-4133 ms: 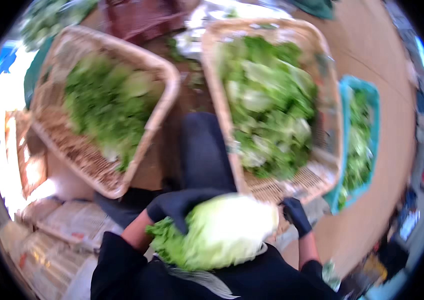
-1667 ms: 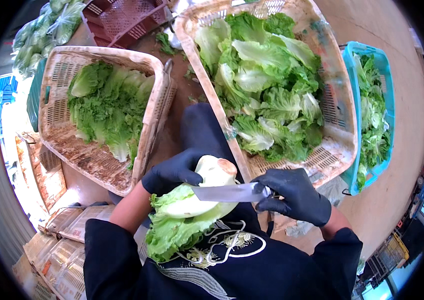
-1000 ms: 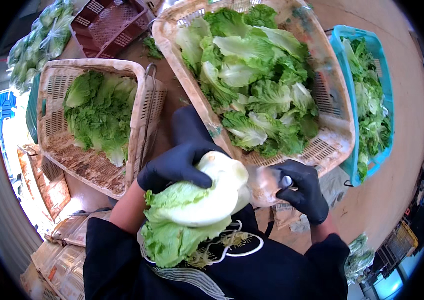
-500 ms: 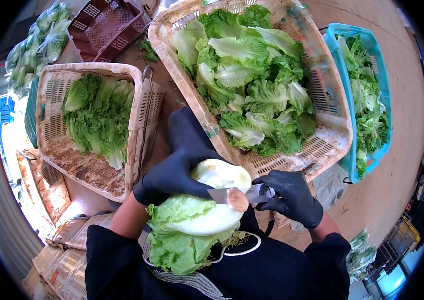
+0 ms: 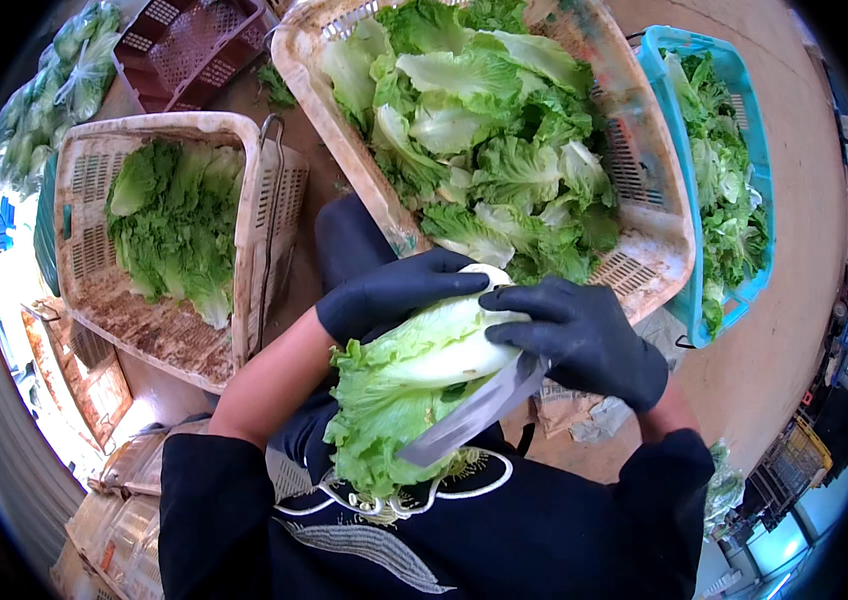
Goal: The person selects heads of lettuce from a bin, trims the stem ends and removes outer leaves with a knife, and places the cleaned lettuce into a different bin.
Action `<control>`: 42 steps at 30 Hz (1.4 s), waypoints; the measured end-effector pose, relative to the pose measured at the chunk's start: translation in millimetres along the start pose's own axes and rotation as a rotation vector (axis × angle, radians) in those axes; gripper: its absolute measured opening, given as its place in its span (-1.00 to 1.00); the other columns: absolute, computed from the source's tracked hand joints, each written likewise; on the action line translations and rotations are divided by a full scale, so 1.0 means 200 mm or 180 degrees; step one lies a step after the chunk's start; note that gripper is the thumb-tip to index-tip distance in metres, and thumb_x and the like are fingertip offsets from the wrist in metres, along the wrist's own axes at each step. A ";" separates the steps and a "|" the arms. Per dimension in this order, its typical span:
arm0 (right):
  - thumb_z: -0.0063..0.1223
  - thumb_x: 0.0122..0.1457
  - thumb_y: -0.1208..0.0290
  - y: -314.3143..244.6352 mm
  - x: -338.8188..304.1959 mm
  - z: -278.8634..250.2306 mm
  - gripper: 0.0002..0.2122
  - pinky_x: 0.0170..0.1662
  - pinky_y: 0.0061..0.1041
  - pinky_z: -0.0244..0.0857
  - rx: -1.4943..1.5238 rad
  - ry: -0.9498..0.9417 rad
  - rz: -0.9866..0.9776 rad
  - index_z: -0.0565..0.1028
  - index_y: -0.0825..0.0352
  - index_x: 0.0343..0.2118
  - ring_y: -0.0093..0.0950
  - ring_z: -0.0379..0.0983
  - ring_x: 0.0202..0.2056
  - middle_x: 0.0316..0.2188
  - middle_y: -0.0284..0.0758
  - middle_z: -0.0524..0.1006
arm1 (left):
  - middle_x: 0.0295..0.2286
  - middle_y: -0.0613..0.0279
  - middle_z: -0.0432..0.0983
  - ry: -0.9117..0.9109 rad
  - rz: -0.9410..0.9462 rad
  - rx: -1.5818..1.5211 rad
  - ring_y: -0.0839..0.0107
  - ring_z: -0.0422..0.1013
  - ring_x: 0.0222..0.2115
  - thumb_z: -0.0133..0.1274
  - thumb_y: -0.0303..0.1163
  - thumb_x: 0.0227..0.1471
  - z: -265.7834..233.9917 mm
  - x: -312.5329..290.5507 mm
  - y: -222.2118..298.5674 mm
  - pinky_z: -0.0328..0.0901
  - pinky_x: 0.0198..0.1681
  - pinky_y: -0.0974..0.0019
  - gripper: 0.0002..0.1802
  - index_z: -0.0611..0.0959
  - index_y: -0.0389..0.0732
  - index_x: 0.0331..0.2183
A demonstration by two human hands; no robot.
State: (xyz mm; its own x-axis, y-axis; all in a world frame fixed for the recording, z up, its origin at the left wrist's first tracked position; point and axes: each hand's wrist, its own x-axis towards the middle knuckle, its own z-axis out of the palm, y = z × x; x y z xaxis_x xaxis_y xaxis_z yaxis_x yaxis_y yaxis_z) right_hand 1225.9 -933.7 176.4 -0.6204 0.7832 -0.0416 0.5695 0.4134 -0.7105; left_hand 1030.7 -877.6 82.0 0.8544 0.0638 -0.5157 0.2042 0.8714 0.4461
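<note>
Brown floor extends on the right side, and a large cream basket holds many loose leaves, with a turquoise basket beside its right edge. Near the front edge of the large cream basket, over the person's lap, is the lettuce head; whether it touches this edge, I cannot tell. The left hand is gripping the lettuce head from above. The right hand lays its fingers on the pale stem part, while the knife comes out under its palm; the handle is hidden, but the hand seems curled around it.

In my judgement, the blade, lying along the leafy side, could cut good leaves or the dark clothing if the right wrist turns inward. The lettuce head could also slip if the left hand loosens.

Compared with half a second ago, the blade has left the stem end, its tip now points down and left, and the round cut piece is no longer visible on it.
</note>
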 end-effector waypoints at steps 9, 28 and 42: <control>0.00 0.00 0.41 0.42 -0.26 0.17 -0.84 -0.62 -0.68 0.13 0.2146 0.2872 0.2714 0.36 0.37 -0.39 -0.63 0.26 -0.68 -0.67 -0.39 0.37 | -0.33 0.28 0.45 0.0551 0.0279 -0.0144 0.55 0.37 -0.36 -0.12 -0.25 0.03 -0.10 0.12 -0.16 0.26 -0.28 0.49 -0.65 0.45 -0.30 -0.20; -0.07 0.05 0.28 0.19 -0.02 0.12 -0.63 -0.54 -0.65 0.25 0.4921 0.4609 0.3923 0.29 0.41 -0.14 -0.59 0.35 -0.59 -0.52 -0.36 0.42 | -0.02 -0.12 0.11 0.2099 0.2509 0.3241 0.17 0.04 0.05 0.11 -0.33 -0.18 0.17 0.03 0.26 -0.03 0.06 0.28 -0.27 0.18 -0.35 0.00; 0.18 -0.17 0.45 0.21 0.00 -0.09 -0.66 -0.34 -0.64 0.23 0.1675 0.1825 0.2320 0.43 0.38 -0.27 -0.62 0.35 -0.41 -0.43 -0.36 0.47 | -0.13 0.10 0.29 0.0279 0.0722 -0.1792 0.31 0.29 -0.13 0.12 -0.27 -0.19 -0.04 0.10 -0.05 0.21 -0.08 0.29 -0.26 0.18 -0.30 0.00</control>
State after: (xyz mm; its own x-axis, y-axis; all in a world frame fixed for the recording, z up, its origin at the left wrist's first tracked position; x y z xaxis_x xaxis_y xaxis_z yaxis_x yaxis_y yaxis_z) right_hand 1259.5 -908.1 157.9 0.2008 0.9189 -0.3395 0.3112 -0.3884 -0.8673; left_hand 1042.1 -879.9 61.2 0.7997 0.2967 -0.5220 -0.2823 0.9531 0.1092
